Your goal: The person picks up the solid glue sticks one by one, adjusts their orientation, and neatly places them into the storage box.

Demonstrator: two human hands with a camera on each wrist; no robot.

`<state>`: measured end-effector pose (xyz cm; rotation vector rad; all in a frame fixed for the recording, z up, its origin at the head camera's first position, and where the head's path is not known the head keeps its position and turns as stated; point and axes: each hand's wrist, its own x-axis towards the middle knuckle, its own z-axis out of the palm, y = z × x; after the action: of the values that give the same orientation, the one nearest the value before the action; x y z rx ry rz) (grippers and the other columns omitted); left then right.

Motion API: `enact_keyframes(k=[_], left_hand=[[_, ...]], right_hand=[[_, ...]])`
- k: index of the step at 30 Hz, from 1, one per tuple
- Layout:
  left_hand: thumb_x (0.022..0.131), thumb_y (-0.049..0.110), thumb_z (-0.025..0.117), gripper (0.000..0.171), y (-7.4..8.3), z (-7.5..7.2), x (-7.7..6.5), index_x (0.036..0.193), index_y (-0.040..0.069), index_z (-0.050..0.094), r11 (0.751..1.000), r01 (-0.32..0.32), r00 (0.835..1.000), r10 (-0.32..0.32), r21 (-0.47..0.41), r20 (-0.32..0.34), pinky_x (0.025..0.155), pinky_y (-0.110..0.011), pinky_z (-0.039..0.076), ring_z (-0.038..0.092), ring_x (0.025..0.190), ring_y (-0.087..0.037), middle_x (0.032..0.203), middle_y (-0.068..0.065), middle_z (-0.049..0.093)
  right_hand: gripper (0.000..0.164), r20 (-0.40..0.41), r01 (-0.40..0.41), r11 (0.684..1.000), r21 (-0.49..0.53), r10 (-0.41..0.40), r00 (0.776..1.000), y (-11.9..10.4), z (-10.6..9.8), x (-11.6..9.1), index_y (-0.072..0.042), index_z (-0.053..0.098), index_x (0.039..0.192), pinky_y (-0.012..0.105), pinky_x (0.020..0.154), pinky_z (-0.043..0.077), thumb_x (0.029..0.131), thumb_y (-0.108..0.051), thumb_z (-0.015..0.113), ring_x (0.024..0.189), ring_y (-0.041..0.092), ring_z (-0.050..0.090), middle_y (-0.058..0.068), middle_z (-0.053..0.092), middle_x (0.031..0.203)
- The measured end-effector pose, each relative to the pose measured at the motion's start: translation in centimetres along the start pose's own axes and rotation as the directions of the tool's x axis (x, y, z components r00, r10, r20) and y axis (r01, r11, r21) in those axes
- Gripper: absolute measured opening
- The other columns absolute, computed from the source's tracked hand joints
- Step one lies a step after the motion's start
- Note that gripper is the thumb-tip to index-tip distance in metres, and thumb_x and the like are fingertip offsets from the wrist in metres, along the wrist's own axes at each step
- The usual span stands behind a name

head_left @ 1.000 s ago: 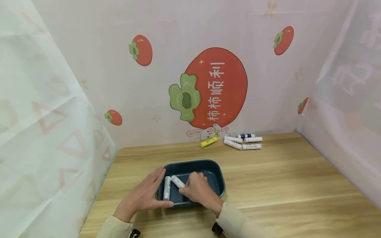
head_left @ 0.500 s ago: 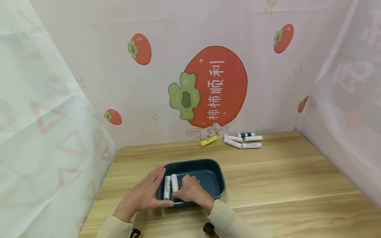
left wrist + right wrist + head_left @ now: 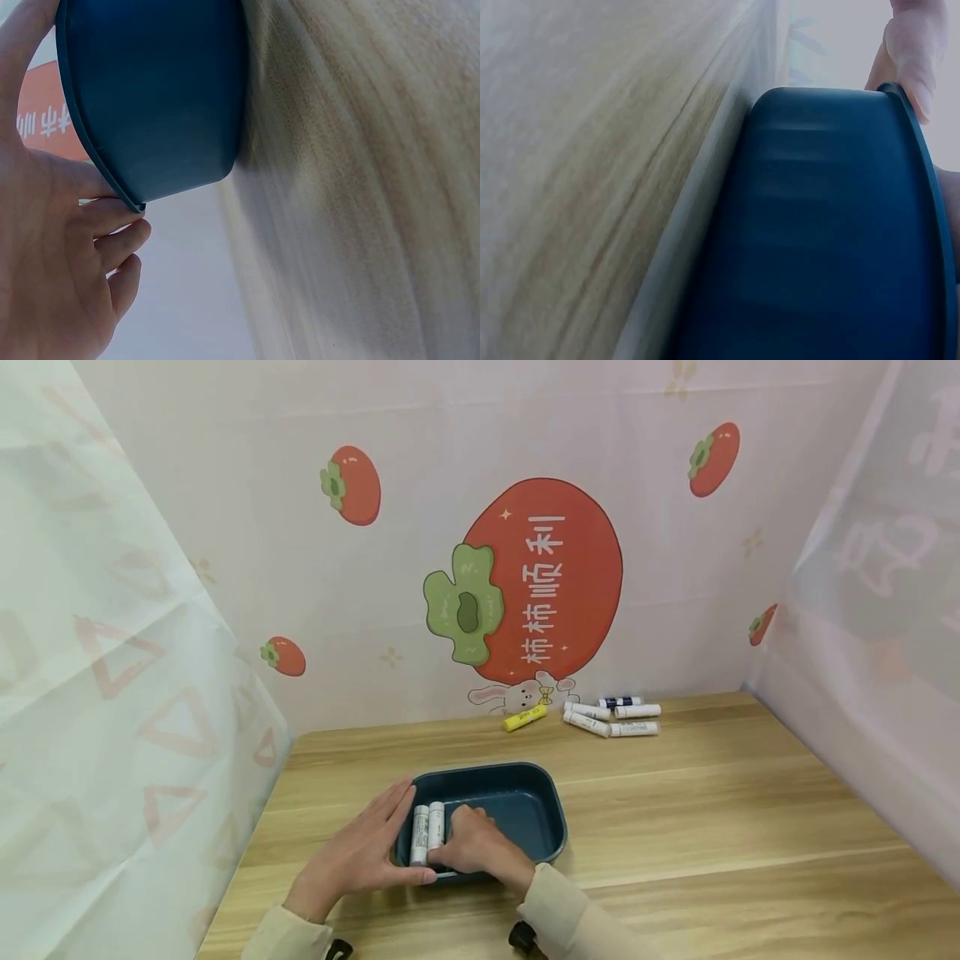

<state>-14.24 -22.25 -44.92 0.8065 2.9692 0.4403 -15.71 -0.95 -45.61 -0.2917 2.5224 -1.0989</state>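
Observation:
A dark blue rectangular box (image 3: 521, 818) stands on the wooden table. My left hand (image 3: 363, 847) spans its left end, thumb along the front rim and straight fingers at the far left corner; in the left wrist view, the fingertips (image 3: 135, 232) meet the rim. Two white capped tubes lie side by side inside, at the left end: a labelled tube (image 3: 419, 837) nearest my left hand, and a second white tube (image 3: 437, 823) to its right. My right hand (image 3: 478, 843) reaches into the box and pinches the near end of that second tube. Its curled fingers are partly hidden.
At the table's back edge lie a yellow tube (image 3: 525, 718), several white tubes (image 3: 634, 729) and a navy-and-white tube (image 3: 619, 702). A printed cloth (image 3: 390, 568) hangs behind the table, with pale sheets at both sides.
My right hand has moved left inside the box, swinging the second white tube from a slant to upright beside the first one. The left hand has stayed at the rim.

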Motion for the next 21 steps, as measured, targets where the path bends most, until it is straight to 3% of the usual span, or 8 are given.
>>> enact_keyframes(k=[4,6,10,14,21], left_hand=[[0.083,0.080,0.069,0.125,0.0,0.1,0.0,0.167,0.000,0.023,1.000,0.013,1.000,-0.013,-0.007,0.011,0.128,-0.060,0.033,0.025,0.163,-0.038,0.178,-0.016,0.017],[0.083,0.079,0.070,0.125,0.0,0.1,0.0,0.167,0.000,0.023,1.000,0.021,1.000,-0.021,-0.010,0.019,0.128,-0.060,0.032,0.024,0.163,-0.038,0.178,-0.016,0.017],[0.082,0.080,0.069,0.126,0.1,0.1,0.0,0.168,0.001,0.022,0.999,0.035,0.999,-0.034,-0.012,0.026,0.128,-0.060,0.032,0.024,0.163,-0.037,0.178,-0.015,0.017],[0.081,0.083,0.068,0.127,0.1,0.0,-0.1,0.168,0.002,0.022,0.999,0.041,0.999,-0.040,-0.020,0.025,0.128,-0.061,0.032,0.024,0.163,-0.037,0.178,-0.015,0.017],[0.079,0.088,0.065,0.130,0.1,0.0,-0.2,0.168,0.002,0.023,0.999,0.033,0.999,-0.033,0.002,0.017,0.128,-0.059,0.032,0.026,0.163,-0.037,0.178,-0.014,0.018]], right_hand=[[0.036,0.007,0.052,0.998,-0.046,-0.051,0.999,0.1,-0.9,-0.5,-0.009,0.068,0.062,0.027,0.046,0.037,0.087,-0.027,0.085,0.053,0.015,0.050,-0.001,0.056,0.055],[0.033,0.012,0.098,0.993,-0.065,-0.097,0.995,0.3,-1.7,-0.8,-0.008,0.072,0.062,0.024,0.046,0.037,0.087,-0.027,0.084,0.052,0.012,0.049,-0.005,0.055,0.054],[0.020,0.014,0.192,0.979,-0.066,-0.191,0.981,0.7,-3.8,-1.6,-0.007,0.081,0.086,0.022,0.056,0.051,0.089,-0.027,0.083,0.068,0.007,0.059,-0.007,0.068,0.072],[0.028,-0.032,0.269,0.960,-0.080,-0.272,0.962,1.2,-6.5,-2.5,-0.005,0.079,0.109,0.023,0.071,0.060,0.092,-0.027,0.083,0.080,0.005,0.067,-0.002,0.076,0.093],[0.028,-0.189,0.272,0.959,-0.075,-0.281,0.941,3.2,-11.6,-3.5,-0.005,0.077,0.111,0.027,0.078,0.063,0.093,-0.025,0.083,0.087,0.010,0.069,0.001,0.076,0.098]])
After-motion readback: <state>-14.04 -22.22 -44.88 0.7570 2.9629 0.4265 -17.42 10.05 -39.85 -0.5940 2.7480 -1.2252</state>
